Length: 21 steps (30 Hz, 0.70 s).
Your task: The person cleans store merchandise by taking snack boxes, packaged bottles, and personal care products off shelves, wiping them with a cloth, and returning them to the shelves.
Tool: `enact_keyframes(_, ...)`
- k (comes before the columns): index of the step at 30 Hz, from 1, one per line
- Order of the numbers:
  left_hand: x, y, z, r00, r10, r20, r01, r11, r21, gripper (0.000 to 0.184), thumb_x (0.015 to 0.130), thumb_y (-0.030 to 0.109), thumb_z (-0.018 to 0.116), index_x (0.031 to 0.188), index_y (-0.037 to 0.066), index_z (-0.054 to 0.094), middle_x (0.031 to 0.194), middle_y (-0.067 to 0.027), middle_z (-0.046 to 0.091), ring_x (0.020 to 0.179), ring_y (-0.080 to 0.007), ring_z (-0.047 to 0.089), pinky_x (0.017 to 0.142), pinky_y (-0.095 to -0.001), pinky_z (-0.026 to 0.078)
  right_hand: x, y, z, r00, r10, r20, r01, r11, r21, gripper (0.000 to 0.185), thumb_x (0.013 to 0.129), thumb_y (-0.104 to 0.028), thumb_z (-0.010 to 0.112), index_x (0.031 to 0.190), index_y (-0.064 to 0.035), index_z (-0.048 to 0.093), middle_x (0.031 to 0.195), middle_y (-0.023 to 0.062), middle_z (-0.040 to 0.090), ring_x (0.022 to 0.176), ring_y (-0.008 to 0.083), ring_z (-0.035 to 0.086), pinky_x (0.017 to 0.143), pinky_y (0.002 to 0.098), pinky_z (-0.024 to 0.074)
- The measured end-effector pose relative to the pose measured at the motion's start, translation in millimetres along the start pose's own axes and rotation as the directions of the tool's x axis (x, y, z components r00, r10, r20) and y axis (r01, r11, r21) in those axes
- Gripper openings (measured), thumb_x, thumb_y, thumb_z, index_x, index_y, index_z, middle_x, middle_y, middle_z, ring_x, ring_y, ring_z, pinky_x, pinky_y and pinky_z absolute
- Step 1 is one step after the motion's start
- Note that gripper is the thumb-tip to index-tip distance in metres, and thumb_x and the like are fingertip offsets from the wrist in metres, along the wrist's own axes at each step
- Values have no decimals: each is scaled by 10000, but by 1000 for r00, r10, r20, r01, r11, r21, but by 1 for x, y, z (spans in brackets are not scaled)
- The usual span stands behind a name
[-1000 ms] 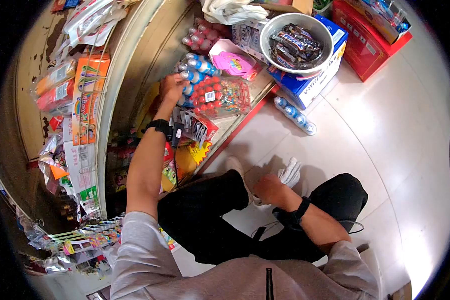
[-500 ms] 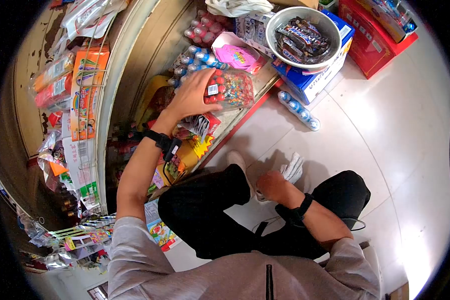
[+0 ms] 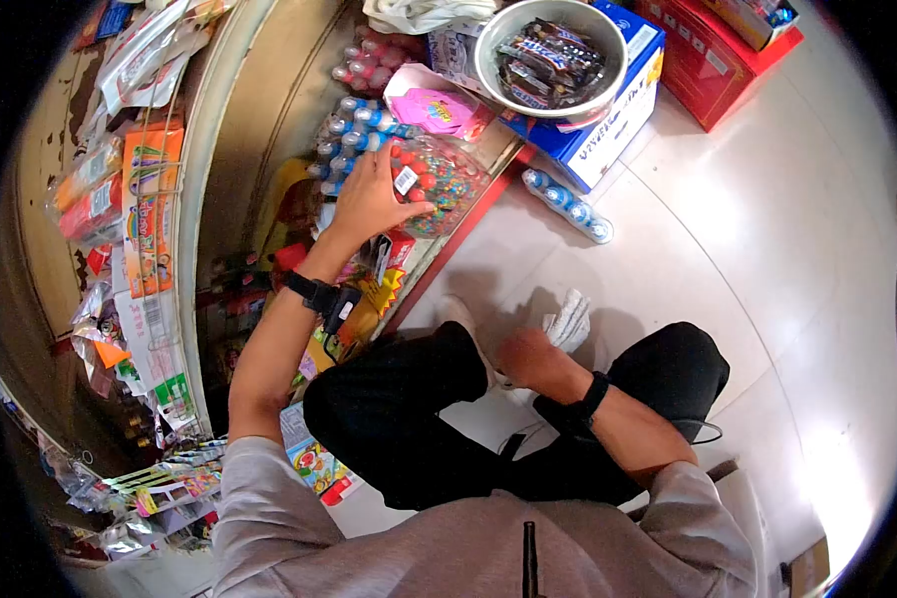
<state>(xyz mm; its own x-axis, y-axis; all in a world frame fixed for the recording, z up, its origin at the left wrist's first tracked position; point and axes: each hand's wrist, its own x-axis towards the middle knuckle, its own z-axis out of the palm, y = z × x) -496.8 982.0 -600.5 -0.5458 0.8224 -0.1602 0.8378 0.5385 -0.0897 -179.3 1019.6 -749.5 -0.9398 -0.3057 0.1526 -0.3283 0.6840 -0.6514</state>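
Observation:
My left hand (image 3: 369, 202) grips the near left side of a clear pack of red-topped candies (image 3: 439, 184) on the low shelf, thumb and fingers spread around it. Right behind that hand stand several blue-and-white bottles (image 3: 349, 140). A pink packet (image 3: 432, 110) lies in an open box just beyond the pack. Over the floor between my knees, my right hand (image 3: 533, 357) is closed around a white cloth (image 3: 568, 321), which sticks out past the fingers.
A metal bowl of wrapped bars (image 3: 551, 65) rests on a blue box (image 3: 608, 135). Behind it is a red box (image 3: 713, 65). A row of blue-capped bottles (image 3: 568, 206) lies on the floor beside the red shelf edge (image 3: 463, 229). Hanging packets (image 3: 151, 209) line the left.
My left hand has moved from the blue-and-white bottles onto the candy pack and taken hold of it. My right hand stays low with the cloth. The view has shifted slightly.

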Motion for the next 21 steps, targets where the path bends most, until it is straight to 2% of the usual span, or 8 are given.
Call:
enact_keyframes(2,4,16,-7,979,110,-172,-91,989,115,900,726,459,793,1364,-42,402,1255,-243,511,1142,-390,519,982,-483,418,-1,1,-3,996,19,92,-22,999,40,73,723,-141,642,709,-83,684,744,107,657,716,291,659,544,413,467)
enact_keyframes(4,13,46,-13,950,250,-190,-235,967,97,786,761,411,766,1334,-22,445,1243,-221,527,1132,-375,528,973,-470,426,-5,3,6,981,-63,-185,68,997,21,53,693,-124,644,692,-80,675,718,103,639,682,290,640,528,413,451)
enact_keyframes(5,15,61,-10,905,367,-214,-357,930,85,673,797,363,739,1303,-2,488,1231,-200,543,1123,-359,537,965,-456,434,-5,3,11,982,-53,-182,58,998,23,53,693,-124,644,692,-80,675,718,103,639,682,290,640,528,413,451)
enact_keyframes(8,29,112,34,754,647,-112,-655,752,-72,465,817,172,680,1237,28,540,1183,-148,589,1111,-310,564,937,-420,482,-1,2,11,990,-18,-137,21,1000,18,50,673,-133,649,649,-91,660,658,90,602,656,283,622,507,411,431)
enact_keyframes(10,45,136,73,657,748,-87,-746,663,68,493,797,155,680,1252,30,535,1191,-133,595,1145,-291,558,896,-412,506,2,2,-3,997,54,48,-56,998,39,94,704,-160,657,692,-82,709,721,128,672,725,310,674,580,400,510)
enact_keyframes(14,66,163,149,763,641,87,-637,768,-70,428,801,129,647,1215,58,563,1183,-141,610,1142,-278,575,860,-422,516,-2,2,5,997,74,39,-72,996,-45,90,713,-151,645,687,-84,699,706,105,660,705,299,661,569,401,491)
enact_keyframes(16,71,165,168,781,616,101,-603,787,-130,319,830,99,585,1148,86,592,1042,-130,661,1032,-293,636,818,-436,523,-3,2,6,1000,-5,-18,4,998,-59,72,699,-124,657,707,-92,721,735,94,664,722,277,653,550,380,476)
enact_keyframes(21,70,169,160,813,546,203,-547,835,-56,252,861,97,525,1097,95,612,853,-143,684,853,-328,682,739,-447,529,-2,-2,4,999,49,4,-49,998,-51,109,730,-127,644,771,-100,742,807,106,694,778,275,675,594,393,515)
